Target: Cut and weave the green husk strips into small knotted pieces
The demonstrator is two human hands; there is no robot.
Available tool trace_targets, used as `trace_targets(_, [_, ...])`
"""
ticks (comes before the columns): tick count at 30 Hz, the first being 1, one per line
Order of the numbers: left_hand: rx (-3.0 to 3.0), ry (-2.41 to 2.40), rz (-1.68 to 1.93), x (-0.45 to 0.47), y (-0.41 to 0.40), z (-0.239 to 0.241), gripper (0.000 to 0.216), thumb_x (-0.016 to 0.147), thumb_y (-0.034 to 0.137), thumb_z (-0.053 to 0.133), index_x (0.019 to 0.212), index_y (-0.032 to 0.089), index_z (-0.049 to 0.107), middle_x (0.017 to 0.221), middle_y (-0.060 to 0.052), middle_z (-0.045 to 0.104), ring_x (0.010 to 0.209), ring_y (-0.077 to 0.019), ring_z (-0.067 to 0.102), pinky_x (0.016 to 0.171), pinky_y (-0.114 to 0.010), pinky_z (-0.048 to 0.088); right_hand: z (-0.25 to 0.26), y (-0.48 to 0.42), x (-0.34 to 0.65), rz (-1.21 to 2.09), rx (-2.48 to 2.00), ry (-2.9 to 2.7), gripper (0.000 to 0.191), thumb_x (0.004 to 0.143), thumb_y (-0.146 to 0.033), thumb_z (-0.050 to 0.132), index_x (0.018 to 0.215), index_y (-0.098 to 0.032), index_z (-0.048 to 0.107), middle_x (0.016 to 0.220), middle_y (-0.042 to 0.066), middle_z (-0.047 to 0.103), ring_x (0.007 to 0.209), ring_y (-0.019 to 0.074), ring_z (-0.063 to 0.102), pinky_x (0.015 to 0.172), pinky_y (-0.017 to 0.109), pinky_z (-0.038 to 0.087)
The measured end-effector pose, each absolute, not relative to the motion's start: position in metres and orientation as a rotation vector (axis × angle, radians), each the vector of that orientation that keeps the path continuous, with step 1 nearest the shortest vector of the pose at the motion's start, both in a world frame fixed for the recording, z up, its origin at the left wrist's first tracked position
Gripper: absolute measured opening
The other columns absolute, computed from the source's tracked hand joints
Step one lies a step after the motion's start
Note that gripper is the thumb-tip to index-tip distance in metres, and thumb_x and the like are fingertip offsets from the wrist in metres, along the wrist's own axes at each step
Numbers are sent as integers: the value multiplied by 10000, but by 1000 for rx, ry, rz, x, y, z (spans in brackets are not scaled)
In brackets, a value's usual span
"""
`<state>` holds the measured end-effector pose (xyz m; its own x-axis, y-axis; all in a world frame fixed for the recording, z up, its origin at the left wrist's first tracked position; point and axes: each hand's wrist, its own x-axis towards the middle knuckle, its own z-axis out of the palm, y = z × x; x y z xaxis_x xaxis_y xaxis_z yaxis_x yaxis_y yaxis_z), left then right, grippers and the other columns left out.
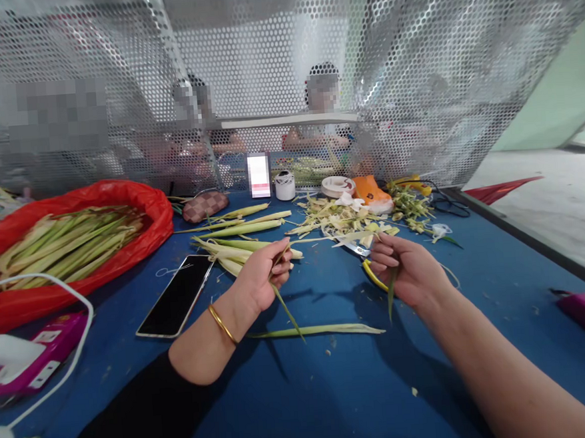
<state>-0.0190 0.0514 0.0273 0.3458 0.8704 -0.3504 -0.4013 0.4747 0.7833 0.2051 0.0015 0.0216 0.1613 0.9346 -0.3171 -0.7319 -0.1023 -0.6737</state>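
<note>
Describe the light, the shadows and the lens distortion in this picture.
Head view: bright, even light; the left hand and right hand, each pinching a thin green leaf strip, throw soft shadows on the blue table top. Head view: the wide lens bends the perforated metal screen; pixelated blocks cover parts behind it.

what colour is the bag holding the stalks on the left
The bag is red, plain in the head view.

Open table [334, 389] nearside; phone [176, 296], stalks [238, 239] crowd left.
</note>
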Motion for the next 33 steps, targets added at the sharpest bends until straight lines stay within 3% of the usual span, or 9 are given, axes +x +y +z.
trace_targets(8, [620,871,971,-25,58,29,257,857,165,552,621,147,453,548,61,424,341,4,239,311,-127,173,26,7,223,1323,-890,-259,265,730,-104,667,632,-189,436,478,-108,318,343,16,265,339,137,334])
trace_targets(13, [853,968,939,-24,52,33,167,795,195,637,698,139,512,616,30,528,400,-8,362,355,-130,202,30,7,224,1150,-967,-269,93,774,-122,597,708,-166,549,521,-68,471,399,41,448,371,140,412])
trace_targets(19, [1646,810,440,-15,22,44,43,748,168,632,788,157,619,703,8,658,538,-70,504,526,-181,396,28,5,212,1079,-1037,-369,27,769,-112,599,750,-130,598,600,-30,599,421,62,537,390,150,466])
trace_targets(26, [2543,834,-139,-18,16,36,187,754,131,592,854,230,715,849,-3,727,807,-173,637,652,-239,398,26,4,210,1113,-1088,-419,32,789,-115,587,771,-133,606,680,-1,686,423,80,591,385,164,477])
trace_targets(28, [2521,826,-76,-17,19,35,165,756,207,640,900,226,718,916,-14,729,862,-191,644,715,-252,427,25,1,205,1143,-1085,-475,50,753,-141,648,770,-152,602,739,14,716,481,100,635,412,172,485])
trace_targets(33, [1975,878,489,-6,17,30,324,821,362,611,1076,171,667,1028,-60,717,942,-195,644,842,-288,465,16,-10,180,1310,-972,-680,224,646,-266,808,748,-186,625,774,-1,719,668,128,667,576,196,497])
